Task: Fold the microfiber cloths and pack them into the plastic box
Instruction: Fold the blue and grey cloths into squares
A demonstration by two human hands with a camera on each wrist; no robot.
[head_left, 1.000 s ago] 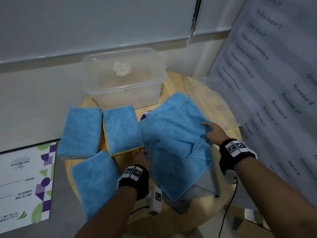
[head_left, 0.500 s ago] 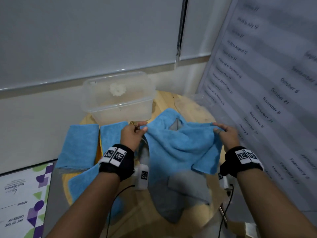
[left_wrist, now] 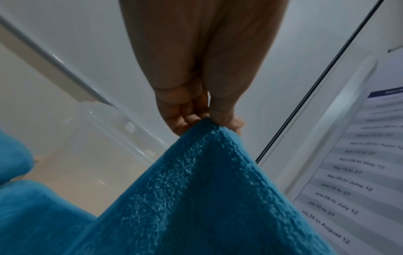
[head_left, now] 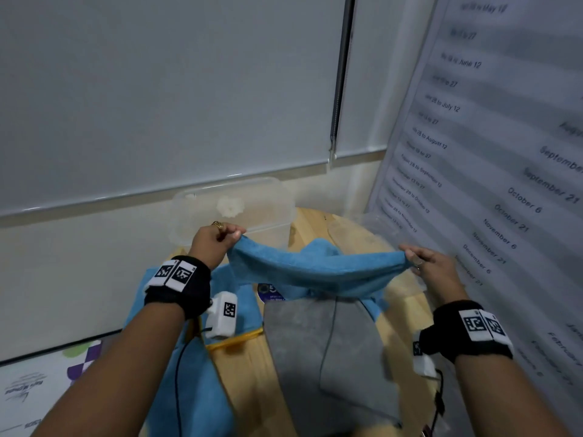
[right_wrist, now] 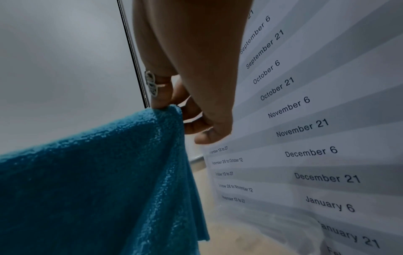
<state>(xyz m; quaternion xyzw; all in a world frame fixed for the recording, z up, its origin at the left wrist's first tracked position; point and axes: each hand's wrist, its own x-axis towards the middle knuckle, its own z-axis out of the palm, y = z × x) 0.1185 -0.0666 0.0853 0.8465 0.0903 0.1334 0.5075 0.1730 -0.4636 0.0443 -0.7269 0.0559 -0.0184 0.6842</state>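
A blue microfiber cloth [head_left: 315, 269] hangs stretched in the air between my two hands above the round wooden table [head_left: 252, 373]. My left hand [head_left: 217, 241] pinches its left corner; in the left wrist view the thumb and fingers [left_wrist: 196, 119] clamp the cloth's corner [left_wrist: 205, 155]. My right hand [head_left: 422, 263] pinches the right corner, seen close in the right wrist view [right_wrist: 170, 107]. The clear plastic box [head_left: 233, 206] stands behind the left hand at the table's far edge. Folded blue cloths [head_left: 189, 389] lie under my left forearm.
A grey cloth [head_left: 328, 357] lies on the table below the held one. The clear box lid [head_left: 375, 225] rests at the far right by a printed schedule sheet [head_left: 492, 184]. A wall and whiteboard stand close behind. Paper [head_left: 38, 386] lies at the lower left.
Both hands have lifted the blue cloth off the table and pulled its top edge taut between them. The grey cloth underneath is now uncovered. The camera has tilted upward.
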